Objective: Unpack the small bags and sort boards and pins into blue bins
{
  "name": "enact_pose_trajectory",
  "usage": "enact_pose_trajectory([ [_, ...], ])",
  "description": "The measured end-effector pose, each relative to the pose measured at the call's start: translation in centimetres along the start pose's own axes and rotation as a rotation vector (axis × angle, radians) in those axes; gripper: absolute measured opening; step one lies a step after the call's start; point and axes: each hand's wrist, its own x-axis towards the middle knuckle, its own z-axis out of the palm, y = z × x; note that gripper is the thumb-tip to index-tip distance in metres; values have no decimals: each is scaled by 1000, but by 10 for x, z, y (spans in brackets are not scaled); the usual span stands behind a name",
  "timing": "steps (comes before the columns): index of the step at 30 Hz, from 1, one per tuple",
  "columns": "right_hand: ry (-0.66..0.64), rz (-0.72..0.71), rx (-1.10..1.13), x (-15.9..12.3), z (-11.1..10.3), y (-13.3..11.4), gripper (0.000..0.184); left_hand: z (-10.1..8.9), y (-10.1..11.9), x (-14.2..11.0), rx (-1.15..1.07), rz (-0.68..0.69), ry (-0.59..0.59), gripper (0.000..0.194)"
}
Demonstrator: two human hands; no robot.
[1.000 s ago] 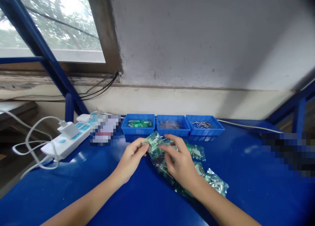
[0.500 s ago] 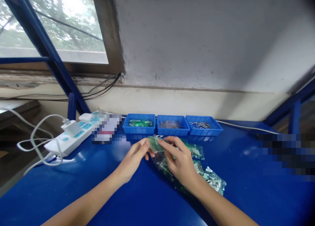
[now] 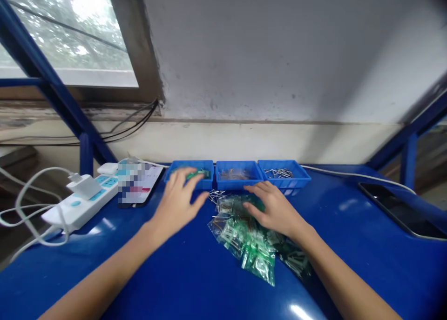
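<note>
My left hand (image 3: 179, 201), fingers spread and holding nothing, reaches to the front of the left blue bin (image 3: 209, 183), partly covering it. Green pieces (image 3: 197, 173) show inside that bin. My right hand (image 3: 274, 206) is open, thumb apart from its fingers, at the upper right of a pile of small clear plastic bags (image 3: 249, 241); whether it touches them I cannot tell. Green parts and thin metal pieces show through the plastic. Between my hands, several loose metal pins (image 3: 214, 196) lie on the blue table (image 3: 181, 273).
The middle blue bin (image 3: 239, 184) holds small clear-plastic items; the right blue bin (image 3: 288, 183) holds metal pins (image 3: 278, 173). At left are a white power strip (image 3: 75, 210) with a plug and looped cable, and a phone-like device (image 3: 148, 183). A dark phone (image 3: 401, 210) lies right.
The small bag with green contents, held between both hands earlier, has been let go onto the pile. My left hand has moved left and forward to the left bin; my right hand has opened.
</note>
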Motion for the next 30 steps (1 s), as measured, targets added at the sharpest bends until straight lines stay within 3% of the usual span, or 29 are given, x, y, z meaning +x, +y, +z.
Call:
enact_pose_trajectory([
  [2,-107,-34,-34,-5,6,3,42,14,21,-18,-123,28,-158,33],
  [4,-119,-23,-17,-6,11,1,31,23,36,-29,-223,27,-281,29],
  [7,-21,28,59,-4,13,-6,6,25,41,-31,-319,-17,-343,25],
  [9,77,61,142,-3,11,-12,8,22,39,-28,-380,-76,-330,22],
  [12,147,28,224,-5,10,-22,13,16,39,-27,-551,-253,-358,23],
  [17,75,-219,136,-12,18,-41,33,17,47,-32,-909,-557,-483,41],
  [22,324,-215,73,-19,23,-51,41,16,49,-31,-1295,-833,-522,41],
  [24,322,-228,87,-21,23,-53,42,14,49,-31,-1451,-868,-508,33],
  [26,252,-229,139,-21,23,-56,40,13,48,-30,-1492,-830,-418,33],
  [30,131,-70,315,-19,24,-58,31,10,44,-31,-1151,-582,-147,22],
])
